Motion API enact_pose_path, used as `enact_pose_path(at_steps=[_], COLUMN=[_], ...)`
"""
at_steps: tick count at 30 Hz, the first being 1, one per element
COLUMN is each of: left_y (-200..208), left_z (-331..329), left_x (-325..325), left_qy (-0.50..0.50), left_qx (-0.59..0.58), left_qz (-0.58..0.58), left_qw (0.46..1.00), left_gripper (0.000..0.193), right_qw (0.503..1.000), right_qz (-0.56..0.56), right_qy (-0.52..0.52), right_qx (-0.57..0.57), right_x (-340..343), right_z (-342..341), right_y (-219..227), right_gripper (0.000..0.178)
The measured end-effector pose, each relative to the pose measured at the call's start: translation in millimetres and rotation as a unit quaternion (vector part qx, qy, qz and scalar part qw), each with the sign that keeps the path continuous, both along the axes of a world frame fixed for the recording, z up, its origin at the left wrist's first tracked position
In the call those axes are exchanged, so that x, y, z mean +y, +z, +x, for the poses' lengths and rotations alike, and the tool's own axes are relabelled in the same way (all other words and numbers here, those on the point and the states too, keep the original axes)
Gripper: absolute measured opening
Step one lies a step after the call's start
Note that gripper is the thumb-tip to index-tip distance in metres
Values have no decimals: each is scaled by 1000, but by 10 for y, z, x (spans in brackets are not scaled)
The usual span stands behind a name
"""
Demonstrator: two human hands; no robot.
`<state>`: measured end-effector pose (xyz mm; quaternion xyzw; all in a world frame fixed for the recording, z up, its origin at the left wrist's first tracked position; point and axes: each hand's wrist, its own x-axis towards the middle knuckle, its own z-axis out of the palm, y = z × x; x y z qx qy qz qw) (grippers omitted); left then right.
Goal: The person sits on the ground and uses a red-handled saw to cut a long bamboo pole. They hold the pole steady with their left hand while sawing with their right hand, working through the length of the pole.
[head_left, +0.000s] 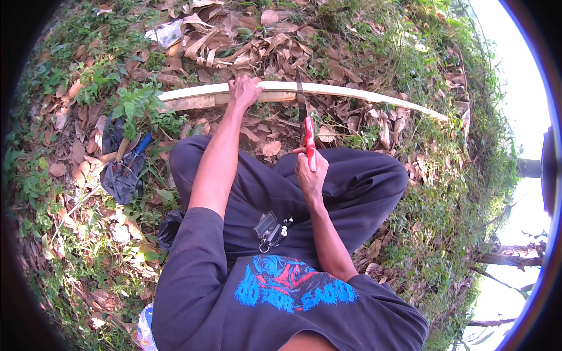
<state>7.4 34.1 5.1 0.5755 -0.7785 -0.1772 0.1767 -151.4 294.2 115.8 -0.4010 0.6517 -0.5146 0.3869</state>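
The person sits cross-legged on the ground among dry leaves and grass, sawing a long pale plank (351,93) that lies across the ground just beyond the knees. The left hand (243,92) presses down flat on the plank, fingers spread over its top and curled a little over the far edge, not closed around anything. The right hand (309,172) is closed tight around the red handle of a handsaw (304,117), whose narrow blade reaches forward and crosses the plank just to the right of the left hand. To do this cut well, the holding hand should probably bear down hard so the long, slightly bowed plank does not rock or slide on the loose leaves, yet stay clear of the blade's line; it sits quite near the blade now, so a slipped stroke could reach the fingers. The saw seems best kept upright and square to the plank, driven in long, even strokes from the shoulder, not short jabs from the wrist. The plank rests straight on the ground, so the teeth may bite into soil and leaves as the cut deepens; raising the plank over a knee or a block would likely help. To the left, on a dark cloth (122,175) in the grass, lie a few tools, one with a blue handle (142,144), well apart from both hands.
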Motion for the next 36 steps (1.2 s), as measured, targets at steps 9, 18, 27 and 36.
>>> enact_pose_path(at_steps=[9, 18, 27, 36], left_y=[78, -79, -20, -14], left_z=[-32, 4, -13, 34], left_x=[6, -40, -22, -8], left_qy=[5, 4, 7, 16], left_qx=[14, 33, 39, 41], left_qz=[20, 3, 12, 24], left_qw=[1000, 999, 999, 999], left_gripper=[33, 30, 31, 32], right_qw=[1000, 999, 998, 998], right_qz=[-9, -14, -3, -19], right_qy=[-11, -6, -24, -10], right_qx=[9, 41, 55, 51], right_x=[-198, 94, -347, -91], right_z=[-72, 54, -38, -12], right_y=[-23, -67, -55, -108], right_gripper=[19, 18, 17, 18])
